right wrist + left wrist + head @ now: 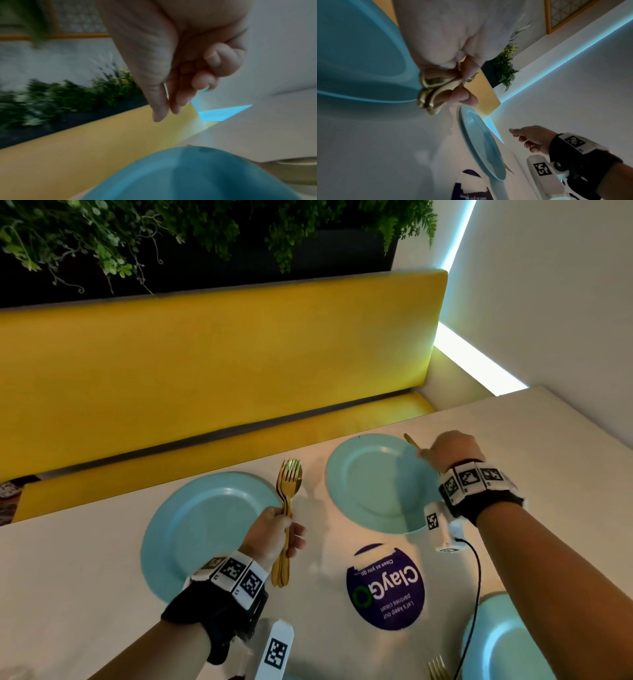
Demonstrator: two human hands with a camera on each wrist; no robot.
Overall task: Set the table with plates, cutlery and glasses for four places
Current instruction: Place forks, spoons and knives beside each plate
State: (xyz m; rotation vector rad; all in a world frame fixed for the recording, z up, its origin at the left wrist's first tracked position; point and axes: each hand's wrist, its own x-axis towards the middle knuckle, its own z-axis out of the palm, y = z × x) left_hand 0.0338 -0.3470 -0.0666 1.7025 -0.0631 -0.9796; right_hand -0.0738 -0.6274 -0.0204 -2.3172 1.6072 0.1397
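My left hand (289, 530) grips a bundle of gold forks and spoons (289, 491) by the handles, just right of the left blue plate (205, 529). In the left wrist view the bundle (433, 86) sits between the thumb and the curled fingers. My right hand (452, 450) hovers over the right rim of the far blue plate (370, 484). Its fingers (176, 108) are loosely curled and nothing shows between them. A single gold utensil (411, 441) lies on the table (85, 594) beside that plate, also blurred in the right wrist view as a gold utensil (295, 163).
A third blue plate (507, 642) sits at the near right with a gold fork (438, 669) to its left. A round purple sticker (385, 587) marks the table's middle. A yellow bench (219, 364) runs along the far edge, and a white wall (565, 302) bounds the right.
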